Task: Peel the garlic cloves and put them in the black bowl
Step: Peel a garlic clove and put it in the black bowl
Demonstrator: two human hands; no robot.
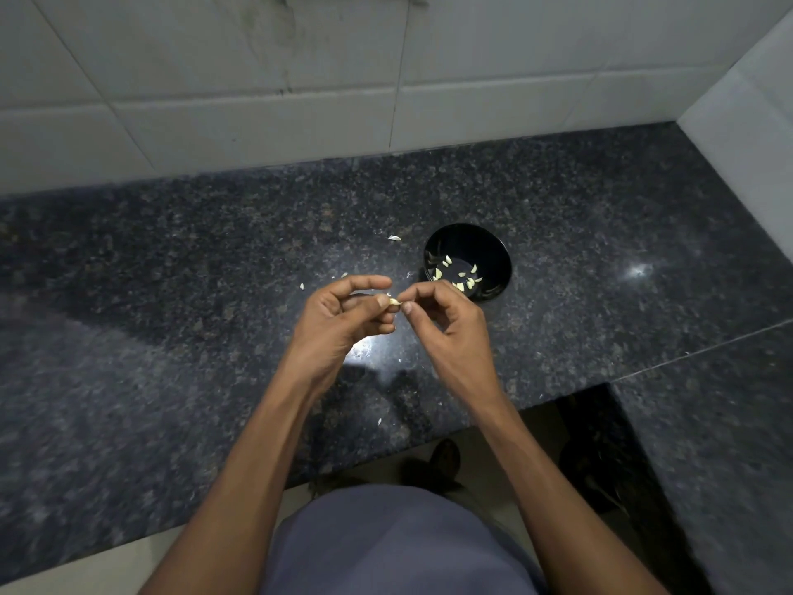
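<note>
Dark speckled stone worktop (171,294) runs into a white-tiled corner (643,79). Above it, left hand (343,319) and right hand (446,319) both pinch one garlic clove (394,301) with curled fingers, near the black bowl (493,246) holding peeled cloves (461,277), bare stone left

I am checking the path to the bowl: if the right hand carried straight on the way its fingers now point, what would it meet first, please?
The right hand points leftward, so it would first meet the garlic clove and the left hand pinching it, not the black bowl behind it. Depth is uncertain.
</note>
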